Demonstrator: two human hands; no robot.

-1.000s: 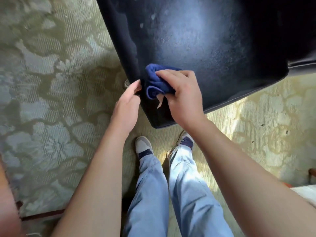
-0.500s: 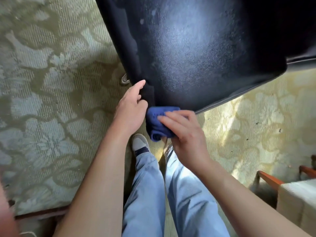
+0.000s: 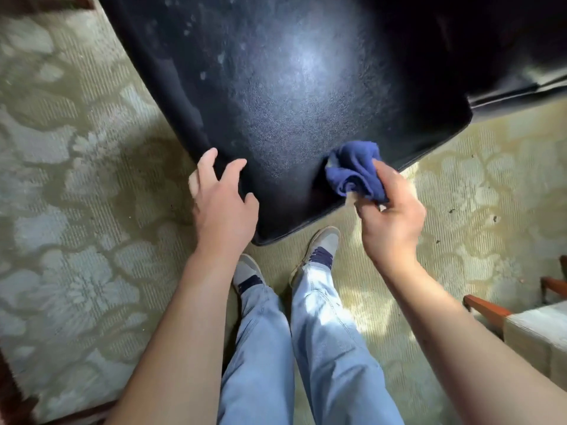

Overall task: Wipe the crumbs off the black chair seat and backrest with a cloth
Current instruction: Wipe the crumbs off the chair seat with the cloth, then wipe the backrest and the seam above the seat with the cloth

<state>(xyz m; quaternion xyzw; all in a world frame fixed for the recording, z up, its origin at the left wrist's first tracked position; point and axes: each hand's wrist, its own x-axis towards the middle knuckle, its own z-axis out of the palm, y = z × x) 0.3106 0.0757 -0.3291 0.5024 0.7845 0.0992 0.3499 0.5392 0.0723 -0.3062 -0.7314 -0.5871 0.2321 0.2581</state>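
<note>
Right hand (image 3: pixel 391 214) pinches bunched blue terry cloth (image 3: pixel 356 171) at front edge of black textured chair seat (image 3: pixel 285 96). Left hand (image 3: pixel 224 200), fingers spread, braces corner. Pale crumbs (image 3: pixel 203 75) remain upper left; advise long overlapping strokes toward edge, cloth flattened.

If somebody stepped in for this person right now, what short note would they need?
Right hand grips the bunched blue cloth at the near edge of the black chair seat.
Left hand rests open on the seat's near left corner, fingers spread.
Done: the near part of the seat looks mostly clean.
Left: pale crumbs on the far left of the seat. The backrest is too dark to judge; wipe it too.
</note>
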